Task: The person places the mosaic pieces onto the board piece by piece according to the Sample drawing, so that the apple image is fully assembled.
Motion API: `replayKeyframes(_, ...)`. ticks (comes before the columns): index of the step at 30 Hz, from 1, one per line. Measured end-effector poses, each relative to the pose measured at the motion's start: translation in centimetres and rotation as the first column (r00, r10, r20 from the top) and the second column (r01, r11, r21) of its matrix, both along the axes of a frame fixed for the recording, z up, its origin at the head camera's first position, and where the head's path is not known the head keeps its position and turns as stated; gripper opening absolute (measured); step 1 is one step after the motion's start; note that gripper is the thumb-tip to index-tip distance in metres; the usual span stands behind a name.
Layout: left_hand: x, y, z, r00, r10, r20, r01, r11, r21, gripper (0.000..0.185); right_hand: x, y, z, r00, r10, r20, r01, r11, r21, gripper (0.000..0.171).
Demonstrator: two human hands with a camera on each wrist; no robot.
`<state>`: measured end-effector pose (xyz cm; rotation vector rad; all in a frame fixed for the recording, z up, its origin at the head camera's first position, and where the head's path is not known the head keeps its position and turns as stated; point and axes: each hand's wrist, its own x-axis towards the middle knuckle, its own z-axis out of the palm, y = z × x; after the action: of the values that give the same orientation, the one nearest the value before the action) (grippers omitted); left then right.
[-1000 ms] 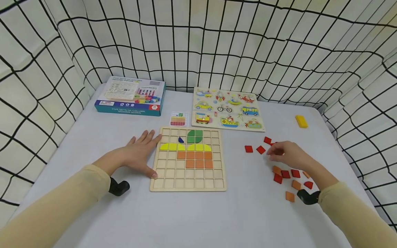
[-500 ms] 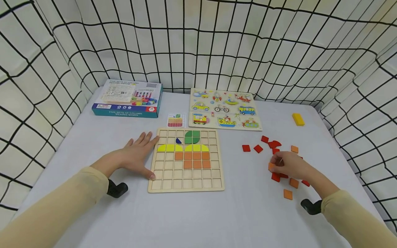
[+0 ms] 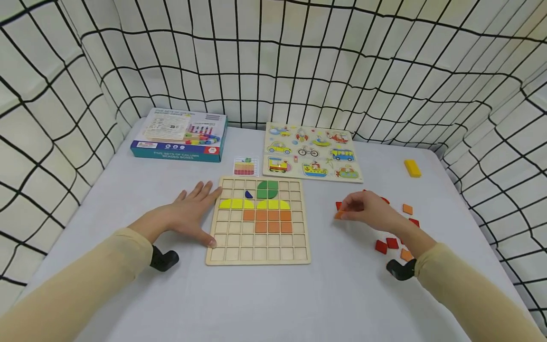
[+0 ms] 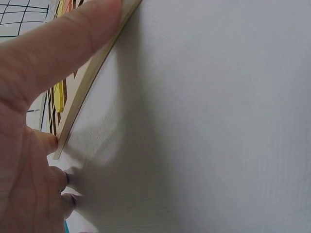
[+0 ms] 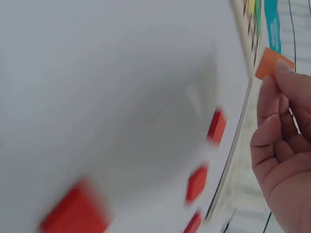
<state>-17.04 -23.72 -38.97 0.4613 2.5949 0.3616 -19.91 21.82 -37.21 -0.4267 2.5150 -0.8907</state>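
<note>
Since half a second ago the right hand [image 3: 369, 211] has lifted off the loose tiles, pinching an orange square tile [image 3: 339, 215]. The wooden grid board [image 3: 258, 254] lies at its nine o'clock; the flat left hand [image 3: 190, 213] steadies the board's far edge.

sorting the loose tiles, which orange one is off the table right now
The orange tile pinched in the right hand, held above the table just right of the wooden grid board; the other orange tiles lie flat.

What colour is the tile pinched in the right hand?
Orange; the tile shows best in the right wrist view, held by the right hand.
</note>
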Motion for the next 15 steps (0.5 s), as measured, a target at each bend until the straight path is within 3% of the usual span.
replayKeyframes(7, -0.1, 0.0, -0.4, 1.000, -0.008, -0.001, 0.008, 1.000, -0.007, 0.142, -1.2, -8.7, -0.4, 0.995, 0.048, 0.092, -0.029, 0.980, -0.196, 0.014)
replayKeyframes(11, -0.1, -0.1, -0.3, 1.000, -0.002, -0.002, 0.001, 1.000, -0.011, 0.142, -1.5, -13.4, -0.4, 0.989, 0.128, 0.079, -0.112, 0.976, -0.186, 0.011)
replayKeyframes(15, 0.0, -0.2, -0.2, 1.000, 0.004, 0.000, -0.004, 1.000, -0.019, 0.142, -1.3, -17.4, -0.5, 0.974, 0.217, 0.058, -0.210, 0.972, -0.105, 0.007)
